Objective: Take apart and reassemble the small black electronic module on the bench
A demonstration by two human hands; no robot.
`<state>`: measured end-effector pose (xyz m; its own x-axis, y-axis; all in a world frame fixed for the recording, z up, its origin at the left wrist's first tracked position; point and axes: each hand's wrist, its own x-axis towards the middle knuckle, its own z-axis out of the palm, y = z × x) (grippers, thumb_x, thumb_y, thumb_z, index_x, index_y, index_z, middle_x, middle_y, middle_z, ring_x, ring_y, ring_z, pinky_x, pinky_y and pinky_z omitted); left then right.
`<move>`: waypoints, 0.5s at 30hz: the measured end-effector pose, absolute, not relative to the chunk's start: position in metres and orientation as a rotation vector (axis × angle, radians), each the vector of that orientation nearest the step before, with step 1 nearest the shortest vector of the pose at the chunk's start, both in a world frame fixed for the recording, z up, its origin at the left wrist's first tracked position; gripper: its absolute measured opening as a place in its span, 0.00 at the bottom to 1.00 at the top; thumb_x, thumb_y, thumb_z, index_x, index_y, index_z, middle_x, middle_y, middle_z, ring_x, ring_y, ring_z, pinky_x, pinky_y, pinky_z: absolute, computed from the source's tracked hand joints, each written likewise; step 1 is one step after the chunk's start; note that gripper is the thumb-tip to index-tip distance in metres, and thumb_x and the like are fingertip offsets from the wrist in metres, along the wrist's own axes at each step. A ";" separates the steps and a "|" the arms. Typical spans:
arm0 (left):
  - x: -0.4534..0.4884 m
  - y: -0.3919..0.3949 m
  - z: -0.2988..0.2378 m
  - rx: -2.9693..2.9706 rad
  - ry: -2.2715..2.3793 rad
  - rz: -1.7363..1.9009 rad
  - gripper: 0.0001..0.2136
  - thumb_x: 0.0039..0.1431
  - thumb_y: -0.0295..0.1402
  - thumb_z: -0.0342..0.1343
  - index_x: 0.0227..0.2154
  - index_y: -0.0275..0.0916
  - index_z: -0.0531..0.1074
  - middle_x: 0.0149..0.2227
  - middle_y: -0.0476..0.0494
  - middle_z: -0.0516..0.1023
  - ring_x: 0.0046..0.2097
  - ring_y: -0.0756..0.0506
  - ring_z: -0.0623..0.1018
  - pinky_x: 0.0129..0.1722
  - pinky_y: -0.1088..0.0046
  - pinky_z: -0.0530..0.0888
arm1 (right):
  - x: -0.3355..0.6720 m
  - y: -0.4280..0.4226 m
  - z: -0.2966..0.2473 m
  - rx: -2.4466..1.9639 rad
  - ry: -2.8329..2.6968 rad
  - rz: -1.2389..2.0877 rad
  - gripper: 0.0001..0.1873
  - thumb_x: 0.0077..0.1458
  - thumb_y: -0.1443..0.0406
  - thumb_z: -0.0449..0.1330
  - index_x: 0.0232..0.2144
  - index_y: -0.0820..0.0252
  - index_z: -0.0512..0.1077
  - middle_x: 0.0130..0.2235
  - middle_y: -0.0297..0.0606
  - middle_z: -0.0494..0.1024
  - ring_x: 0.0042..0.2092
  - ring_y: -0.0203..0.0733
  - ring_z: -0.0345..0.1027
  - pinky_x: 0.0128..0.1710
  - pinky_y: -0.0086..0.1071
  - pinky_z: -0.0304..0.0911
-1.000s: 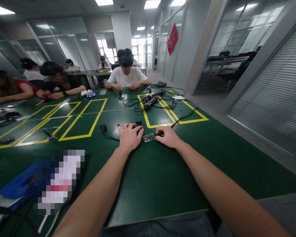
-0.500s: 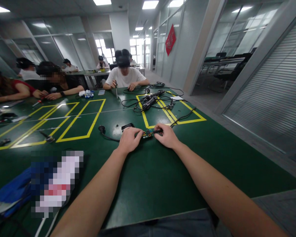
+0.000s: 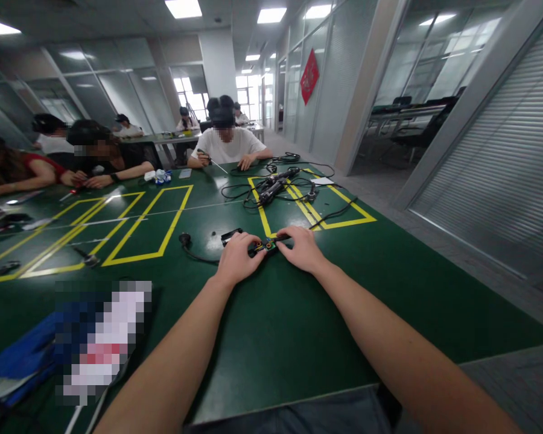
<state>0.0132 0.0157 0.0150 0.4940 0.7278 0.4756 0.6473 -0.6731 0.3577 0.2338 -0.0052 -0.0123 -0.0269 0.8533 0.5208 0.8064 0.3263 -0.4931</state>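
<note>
Your green bench (image 3: 280, 337), marked with yellow tape (image 3: 133, 260)
Tangled black cables (image 3: 276, 188) lie toward the far right corner, a white sheet (image 3: 322, 181) by the right edge; a black plug (image 3: 185, 240) sits well in from your near edge, blue cloth (image 3: 22, 358) closer to it.

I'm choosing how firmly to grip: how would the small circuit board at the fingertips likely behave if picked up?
The circuit board is probably light, judging by its small size. Its exposed raised parts suggest it may be fragile if squeezed hard. The black cable behind the right hand may drag on it, if attached.
</note>
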 end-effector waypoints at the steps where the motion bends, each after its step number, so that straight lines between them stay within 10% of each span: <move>1: 0.014 0.016 0.015 2.596 1.207 0.912 0.06 0.62 0.36 0.66 0.39 0.42 0.79 0.41 0.42 0.83 0.48 0.38 0.78 0.51 0.58 0.77 | 0.234 -0.005 -0.013 -1.483 -1.841 0.093 0.14 0.57 0.64 0.64 0.46 0.53 0.80 0.47 0.42 0.85 0.50 0.54 0.75 0.58 0.50 0.63; 7: 0.015 0.015 0.016 2.549 1.281 0.821 0.07 0.62 0.37 0.66 0.39 0.41 0.80 0.41 0.42 0.83 0.47 0.38 0.78 0.50 0.59 0.77 | 0.232 -0.006 -0.011 -1.467 -2.015 0.176 0.36 0.49 0.65 0.67 0.62 0.50 0.74 0.61 0.43 0.80 0.62 0.59 0.70 0.69 0.58 0.52; 15: 0.015 0.016 0.015 2.574 1.260 0.824 0.07 0.62 0.38 0.65 0.39 0.42 0.80 0.41 0.42 0.82 0.49 0.38 0.78 0.52 0.58 0.76 | 0.228 -0.009 -0.006 -1.486 -2.019 0.262 0.34 0.55 0.61 0.70 0.64 0.51 0.73 0.53 0.43 0.84 0.58 0.56 0.73 0.65 0.54 0.59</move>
